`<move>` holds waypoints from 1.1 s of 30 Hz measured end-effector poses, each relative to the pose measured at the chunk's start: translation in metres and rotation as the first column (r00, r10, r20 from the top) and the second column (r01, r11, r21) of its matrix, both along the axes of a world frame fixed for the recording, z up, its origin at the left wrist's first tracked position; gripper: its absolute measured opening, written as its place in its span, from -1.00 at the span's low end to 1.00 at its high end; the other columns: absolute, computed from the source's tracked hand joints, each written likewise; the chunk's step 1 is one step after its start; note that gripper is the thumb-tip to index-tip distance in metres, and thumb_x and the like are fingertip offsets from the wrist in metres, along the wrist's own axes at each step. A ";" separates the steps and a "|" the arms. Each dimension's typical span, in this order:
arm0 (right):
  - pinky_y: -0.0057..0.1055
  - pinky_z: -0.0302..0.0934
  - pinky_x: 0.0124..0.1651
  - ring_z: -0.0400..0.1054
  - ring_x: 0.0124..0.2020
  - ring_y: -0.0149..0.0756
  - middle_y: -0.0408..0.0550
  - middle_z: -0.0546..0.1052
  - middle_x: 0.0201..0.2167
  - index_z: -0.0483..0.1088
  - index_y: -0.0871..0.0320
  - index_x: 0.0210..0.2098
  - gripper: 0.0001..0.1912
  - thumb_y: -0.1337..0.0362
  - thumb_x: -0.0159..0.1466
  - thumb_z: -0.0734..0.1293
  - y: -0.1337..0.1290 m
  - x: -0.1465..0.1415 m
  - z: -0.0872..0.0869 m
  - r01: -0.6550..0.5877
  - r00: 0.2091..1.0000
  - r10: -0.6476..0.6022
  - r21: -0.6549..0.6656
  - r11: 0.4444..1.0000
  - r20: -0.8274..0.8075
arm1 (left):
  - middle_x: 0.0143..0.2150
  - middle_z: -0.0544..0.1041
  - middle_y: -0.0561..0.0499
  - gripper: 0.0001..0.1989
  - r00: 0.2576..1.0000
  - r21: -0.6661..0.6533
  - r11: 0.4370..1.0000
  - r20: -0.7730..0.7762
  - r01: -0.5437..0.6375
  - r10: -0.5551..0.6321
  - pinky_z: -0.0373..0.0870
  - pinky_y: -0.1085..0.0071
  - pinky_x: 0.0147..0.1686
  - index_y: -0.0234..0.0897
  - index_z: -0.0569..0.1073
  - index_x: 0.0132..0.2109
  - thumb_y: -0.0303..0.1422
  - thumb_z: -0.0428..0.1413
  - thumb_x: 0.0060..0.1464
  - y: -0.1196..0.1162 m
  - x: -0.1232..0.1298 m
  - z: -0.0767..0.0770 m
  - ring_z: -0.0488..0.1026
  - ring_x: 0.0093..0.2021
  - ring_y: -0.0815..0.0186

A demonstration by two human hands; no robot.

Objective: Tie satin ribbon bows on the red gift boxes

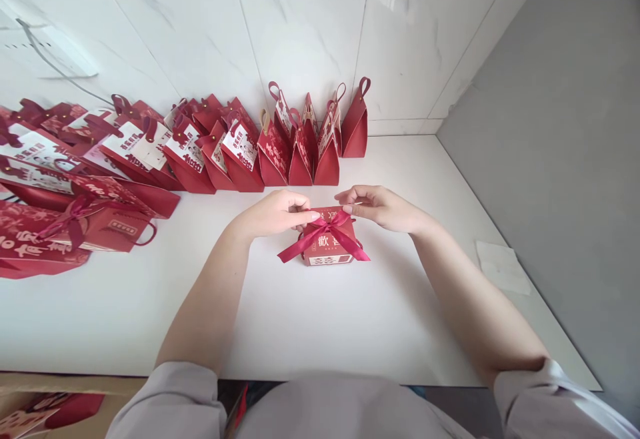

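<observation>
A small red gift box with pale printed characters sits on the white table in front of me. A shiny crimson ribbon is tied in a bow on top of it, its two tails hanging over the near side. My left hand pinches the bow's left loop between thumb and finger. On the other side, my right hand pinches the right loop the same way, its other fingers curled. Both hands are at the box's far top edge, and the loops are partly hidden by the fingertips.
Several red peaked gift boxes with loop handles stand along the tiled wall, more crowding the left. Another ribboned box lies at left. A white paper rests near the table's right edge. An open carton is below at left.
</observation>
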State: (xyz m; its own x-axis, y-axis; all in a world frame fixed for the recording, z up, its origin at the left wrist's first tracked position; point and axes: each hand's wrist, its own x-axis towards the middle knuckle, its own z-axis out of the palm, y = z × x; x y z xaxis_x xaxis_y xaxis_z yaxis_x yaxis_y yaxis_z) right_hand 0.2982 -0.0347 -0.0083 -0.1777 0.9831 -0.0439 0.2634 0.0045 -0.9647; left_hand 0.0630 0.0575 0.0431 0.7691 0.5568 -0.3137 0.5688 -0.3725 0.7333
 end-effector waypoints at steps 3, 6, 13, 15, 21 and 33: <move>-0.26 0.32 -0.09 0.46 -0.17 -0.23 -0.03 0.58 -0.20 0.35 0.13 -0.33 -0.76 0.08 0.25 0.36 0.003 -0.001 -0.006 -0.032 0.997 0.030 -0.030 0.999 -0.077 | -0.48 0.41 0.08 -0.62 1.000 -0.002 1.000 0.000 -0.009 0.009 0.29 0.43 -0.38 -0.29 0.32 -0.51 -0.10 0.12 0.09 0.000 -0.001 0.001 0.44 -0.38 0.34; -0.30 0.32 -0.19 0.45 -0.28 -0.28 -0.08 0.59 -0.29 0.34 0.13 -0.37 -0.74 0.07 0.22 0.39 0.003 -0.001 -0.007 -0.008 0.997 0.006 -0.034 0.999 -0.071 | -0.47 0.38 0.08 -0.64 1.000 -0.052 0.999 -0.004 -0.015 0.014 0.35 0.43 -0.37 -0.29 0.35 -0.50 -0.10 0.14 0.07 0.001 -0.002 0.001 0.42 -0.39 0.35; -0.32 0.31 -0.26 0.46 -0.31 -0.28 -0.07 0.61 -0.33 0.30 0.13 -0.43 -0.72 0.09 0.22 0.40 0.002 -0.003 -0.005 0.016 0.998 -0.017 -0.022 1.000 -0.068 | -0.44 0.41 0.08 -0.65 0.998 -0.224 0.972 -0.004 -0.065 0.065 0.52 0.33 -0.20 -0.29 0.32 -0.49 -0.13 0.18 0.04 0.006 -0.002 -0.007 0.47 -0.32 0.33; -0.30 0.33 -0.25 0.48 -0.30 -0.26 -0.05 0.62 -0.29 0.29 0.12 -0.43 -0.73 0.10 0.22 0.39 0.002 -0.003 -0.005 0.021 0.998 -0.022 -0.020 1.000 -0.059 | -0.41 0.44 0.07 -0.65 0.998 -0.232 0.971 -0.001 -0.065 0.066 0.53 0.31 -0.17 -0.29 0.32 -0.48 -0.13 0.17 0.05 0.008 -0.002 -0.010 0.50 -0.28 0.31; -0.27 0.37 -0.17 0.51 -0.20 -0.20 -0.01 0.62 -0.16 0.29 0.12 -0.43 -0.74 0.12 0.25 0.38 0.001 -0.002 -0.004 0.014 1.000 -0.014 0.005 1.000 -0.011 | -0.40 0.46 0.06 -0.66 0.998 -0.227 0.972 0.002 -0.055 0.057 0.50 0.35 -0.22 -0.28 0.31 -0.47 -0.13 0.17 0.05 0.010 -0.004 -0.013 0.51 -0.27 0.29; -0.25 0.36 -0.08 0.50 -0.11 -0.17 -0.03 0.59 -0.07 0.40 0.10 -0.41 -0.75 0.06 0.25 0.36 -0.008 0.006 0.012 0.052 0.984 -0.058 0.042 0.998 0.168 | -0.51 0.29 0.11 -0.59 0.993 0.024 0.993 -0.030 -0.114 0.114 0.25 0.46 -0.46 -0.27 0.26 -0.51 -0.05 0.13 0.06 0.000 -0.002 0.000 0.31 -0.48 0.40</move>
